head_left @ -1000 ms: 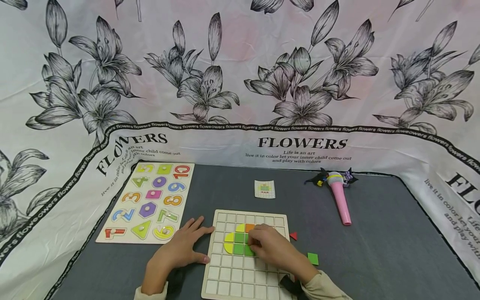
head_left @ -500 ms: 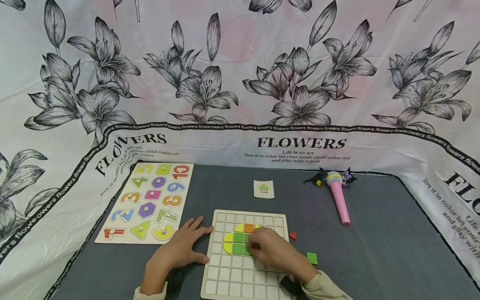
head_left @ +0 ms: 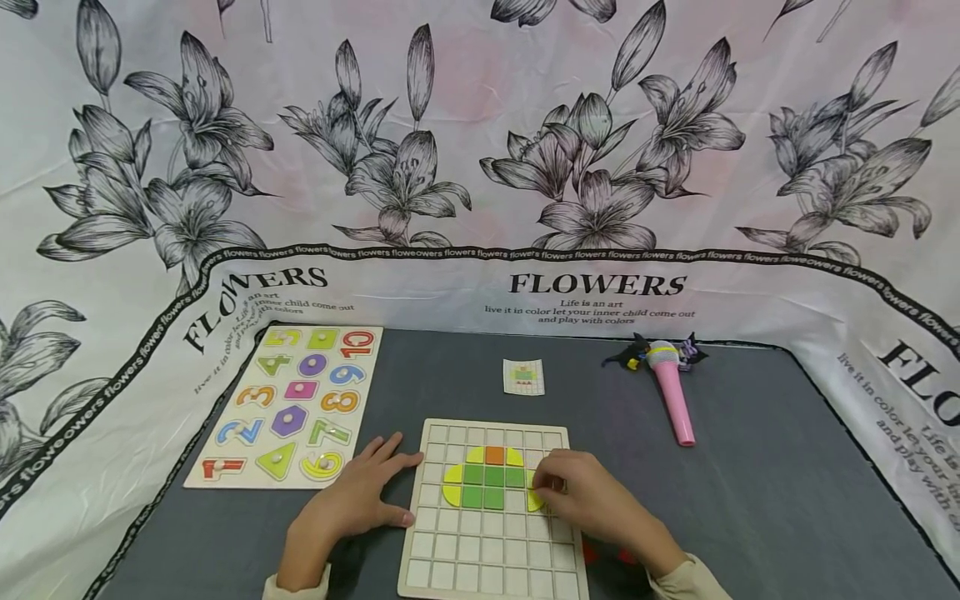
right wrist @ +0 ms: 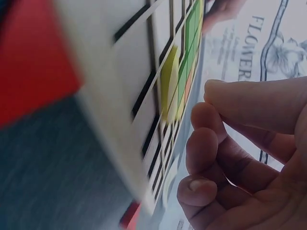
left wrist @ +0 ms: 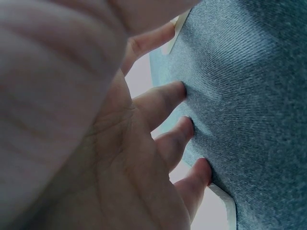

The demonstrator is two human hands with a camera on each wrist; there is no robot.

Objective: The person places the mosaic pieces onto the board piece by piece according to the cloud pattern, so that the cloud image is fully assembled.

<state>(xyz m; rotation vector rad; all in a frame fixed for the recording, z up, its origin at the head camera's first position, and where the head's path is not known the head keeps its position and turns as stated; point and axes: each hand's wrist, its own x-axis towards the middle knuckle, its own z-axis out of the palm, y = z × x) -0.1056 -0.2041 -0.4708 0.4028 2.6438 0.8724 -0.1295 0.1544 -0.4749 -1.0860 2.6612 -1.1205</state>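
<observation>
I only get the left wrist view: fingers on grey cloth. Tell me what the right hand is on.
Observer: The right hand has its fingertips at a yellow piece in the grid board; I cannot confirm a grip.
Operator: Describe the pattern on that board.
Observer: Green squares in the middle, an orange square on top, yellow curved pieces at the corners.
Operator: Say where my left hand sits from it.
Observer: The left hand lies flat on the cloth beside the board's left edge.

Left hand (head_left: pixel 352 500) lies flat (fingers spread); right hand (head_left: pixel 592 504) has fingers curled.
</observation>
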